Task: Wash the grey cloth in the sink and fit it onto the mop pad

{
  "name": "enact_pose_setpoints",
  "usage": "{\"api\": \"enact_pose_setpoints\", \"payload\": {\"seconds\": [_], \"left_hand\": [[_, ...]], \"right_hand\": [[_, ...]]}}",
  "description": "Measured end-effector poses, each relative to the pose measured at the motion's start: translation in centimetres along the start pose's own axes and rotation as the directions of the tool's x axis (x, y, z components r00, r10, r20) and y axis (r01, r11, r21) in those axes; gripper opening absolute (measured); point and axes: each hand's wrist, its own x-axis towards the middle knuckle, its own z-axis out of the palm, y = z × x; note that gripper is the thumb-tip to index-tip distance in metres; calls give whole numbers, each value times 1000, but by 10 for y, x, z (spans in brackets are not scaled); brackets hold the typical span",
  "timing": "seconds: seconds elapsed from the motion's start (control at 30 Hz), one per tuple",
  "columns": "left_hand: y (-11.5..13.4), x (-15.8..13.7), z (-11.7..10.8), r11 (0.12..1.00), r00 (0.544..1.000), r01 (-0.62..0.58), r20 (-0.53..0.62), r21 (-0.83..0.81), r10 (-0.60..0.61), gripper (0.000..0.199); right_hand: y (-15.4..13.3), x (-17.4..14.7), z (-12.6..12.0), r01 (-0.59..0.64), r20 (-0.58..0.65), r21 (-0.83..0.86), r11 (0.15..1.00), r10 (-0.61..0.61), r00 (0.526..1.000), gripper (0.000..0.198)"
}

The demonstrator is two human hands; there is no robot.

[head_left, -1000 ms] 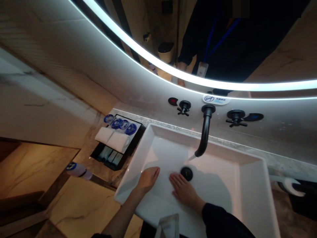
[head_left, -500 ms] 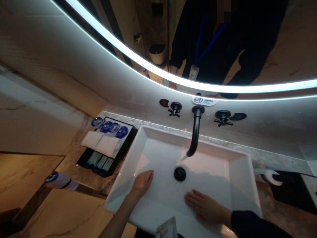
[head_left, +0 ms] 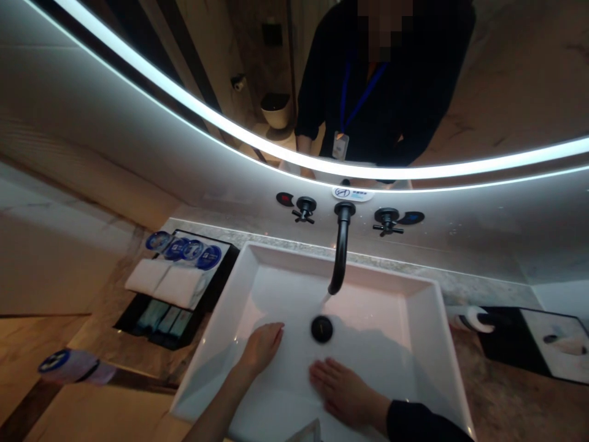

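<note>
Inside the white rectangular washbasin, my left hand hangs to the left of the black drain plug, thumb side up, holding nothing that I can see. Its lower fingers are partly hidden. My right hand is just below the plug, palm down with fingers stretched out and empty. A gap separates the two hands. Over the basin juts the black curved faucet, with what looks like a thin stream at its mouth. Black cross handles sit on the wall: a left one and a right one.
Left of the basin, a black tray carries white folded cloths, several blue-marked round items and small packets. A cup-like wrapped item is at lower left. A black-and-white box lies right. A lit mirror curves above.
The view has shifted, so the basin and faucet appear further left. My right hand has moved left across the basin, closer to my left hand, which has come slightly nearer the plug.
</note>
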Motion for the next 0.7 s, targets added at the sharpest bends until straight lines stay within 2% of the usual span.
{"api": "enact_pose_setpoints", "payload": {"seconds": [0.03,0.07,0.13,0.2,0.23,0.3,0.33,0.37,0.4,0.43,0.47,0.5,0.53,0.57,0.6,0.63,0.67,0.7], "left_hand": [[2,1,-1,1000,1000,-14,-1,5,14,43],[4,1,-2,1000,1000,-26,-5,9,26,43],[7,3,0,999,999,-50,-18,13,50,42],[11,6,6,998,997,-67,-42,12,67,40],[12,9,10,997,995,-78,-60,10,78,38],[16,16,18,993,988,-115,-104,-6,113,35],[19,21,22,990,983,-140,-128,-26,135,35],[23,28,24,984,976,-167,-152,-63,156,35],[29,36,25,974,970,-190,-175,-122,167,35],[37,45,25,957,970,-195,-190,-216,155,34],[47,56,24,917,978,-163,-184,-365,101,31],[58,67,23,837,989,-97,-147,-539,20,28],[71,80,22,717,995,-10,-79,-697,-63,26],[85,92,21,562,990,91,15,-822,-138,24],[98,105,22,445,980,157,84,-882,-180,24],[111,117,22,351,969,203,136,-914,-204,26],[123,128,23,290,962,226,166,-930,-217,27],[132,137,25,251,958,237,183,-939,-223,27]], "right_hand": [[1,2,1,38,-2,6,999,-38,999,62],[4,2,3,10,-25,-10,1000,-10,1000,60],[9,1,6,-202,-125,-82,976,191,974,57],[12,-4,10,-375,-222,-131,918,342,913,59],[12,-8,11,-363,-232,-143,921,326,917,61],[13,-16,11,-135,-161,-141,981,112,981,64],[16,-20,9,-11,-120,-127,992,-4,993,65],[20,-24,6,50,-106,-119,992,-63,992,65],[27,-27,2,26,-127,-126,992,-42,991,64],[35,-30,-3,-80,-189,-143,986,52,981,64],[45,-31,-6,-249,-292,-154,956,197,936,65],[54,-31,-9,-438,-420,-141,888,346,839,65],[63,-30,-10,-606,-550,-96,790,465,694,66],[71,-27,-10,-733,-661,-25,679,539,522,66],[76,-23,-8,-813,-740,59,580,571,354,67],[80,-17,-7,-853,-788,141,502,579,210,69],[83,-11,-5,-868,-811,212,449,576,100,70],[85,-4,-4,-867,-819,269,420,573,23,72]]}}
